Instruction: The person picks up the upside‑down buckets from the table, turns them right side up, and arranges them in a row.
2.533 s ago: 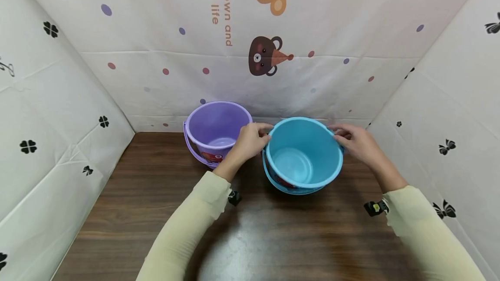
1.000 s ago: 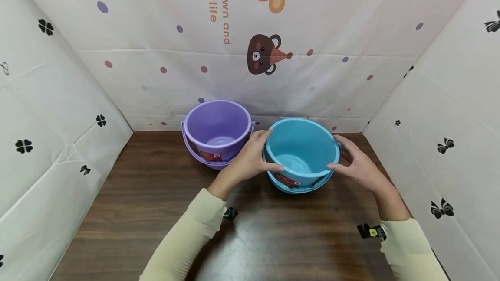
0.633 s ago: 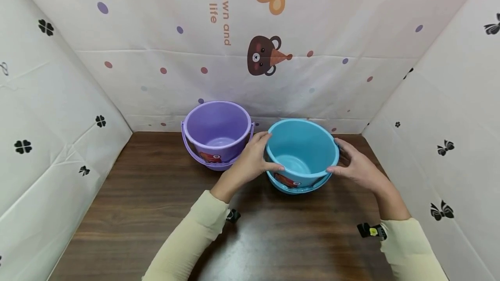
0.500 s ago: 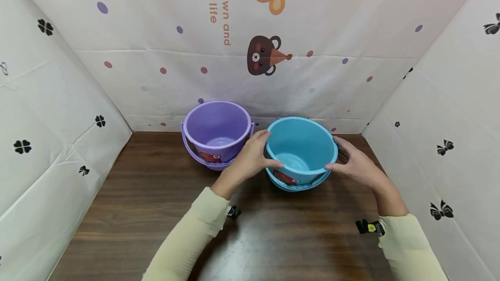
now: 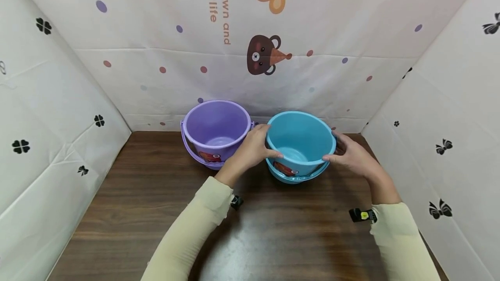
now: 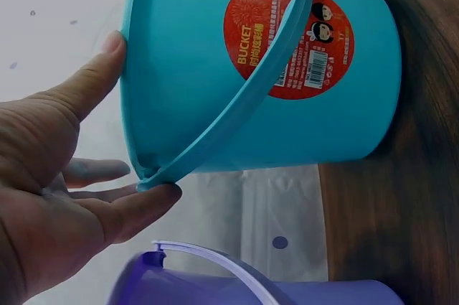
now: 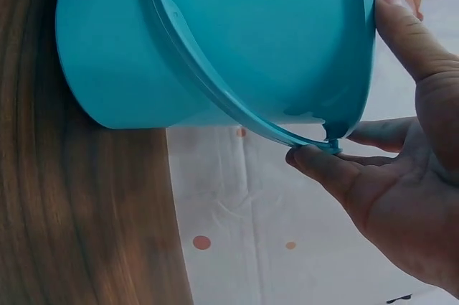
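A light-blue plastic bucket (image 5: 300, 135) stands upright on the table, its handle hanging down at the front over a red label. My left hand (image 5: 251, 146) touches its left side: the thumb tip rests at the rim and a fingertip meets the handle joint in the left wrist view. On the opposite side, my right hand (image 5: 351, 155) presses with its thumb on the front rim and fingers by the other handle joint. Both palms stay off the bucket, fingers fairly straight. Left of it, close behind my left hand, stands a purple bucket (image 5: 216, 122) with its handle down.
A patterned cloth wall (image 5: 156, 90) rises behind both buckets, and cloth walls flank left and right. The dark wooden table (image 5: 273, 237) reaches toward me. A small black device (image 5: 362, 215) is strapped at my right wrist, another (image 5: 236, 202) at my left.
Both hands went from the rim's sides to having thumbs toward the front. In the last half second the blue bucket moved back toward the wall with them. The purple bucket stayed put.
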A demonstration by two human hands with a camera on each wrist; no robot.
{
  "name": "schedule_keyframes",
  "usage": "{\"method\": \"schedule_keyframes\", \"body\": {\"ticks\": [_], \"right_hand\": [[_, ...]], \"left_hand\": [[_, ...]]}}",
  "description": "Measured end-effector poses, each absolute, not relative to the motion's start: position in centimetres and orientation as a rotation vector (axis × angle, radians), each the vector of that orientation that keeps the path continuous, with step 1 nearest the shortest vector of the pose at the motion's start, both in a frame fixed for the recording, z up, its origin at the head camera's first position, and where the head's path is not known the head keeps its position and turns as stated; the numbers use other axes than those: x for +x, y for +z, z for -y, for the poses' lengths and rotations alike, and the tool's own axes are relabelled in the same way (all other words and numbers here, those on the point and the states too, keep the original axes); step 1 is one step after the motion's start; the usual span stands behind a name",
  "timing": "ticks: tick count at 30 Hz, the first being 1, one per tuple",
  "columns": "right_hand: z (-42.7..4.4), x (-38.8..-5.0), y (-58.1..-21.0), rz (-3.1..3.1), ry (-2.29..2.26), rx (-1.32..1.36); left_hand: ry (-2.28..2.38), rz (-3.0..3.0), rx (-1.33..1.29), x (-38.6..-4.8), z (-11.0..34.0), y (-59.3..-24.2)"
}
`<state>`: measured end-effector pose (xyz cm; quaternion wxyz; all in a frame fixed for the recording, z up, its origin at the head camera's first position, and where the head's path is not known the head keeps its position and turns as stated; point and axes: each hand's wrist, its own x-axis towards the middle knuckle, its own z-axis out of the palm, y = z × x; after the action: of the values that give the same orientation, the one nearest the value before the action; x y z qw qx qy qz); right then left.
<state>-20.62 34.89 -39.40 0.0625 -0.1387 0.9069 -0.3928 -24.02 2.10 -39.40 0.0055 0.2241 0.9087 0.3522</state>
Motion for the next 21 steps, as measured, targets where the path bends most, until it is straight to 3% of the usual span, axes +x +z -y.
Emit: {"method": "schedule_keyframes", "body": {"ticks": [21], "right_hand": [[-35.3,-23.3,-39.1,-2.680,-1.239,-0.359]], "left_hand": [[1.243,-2.760,0.679,-26.1,-2.7,-39.5]]}}
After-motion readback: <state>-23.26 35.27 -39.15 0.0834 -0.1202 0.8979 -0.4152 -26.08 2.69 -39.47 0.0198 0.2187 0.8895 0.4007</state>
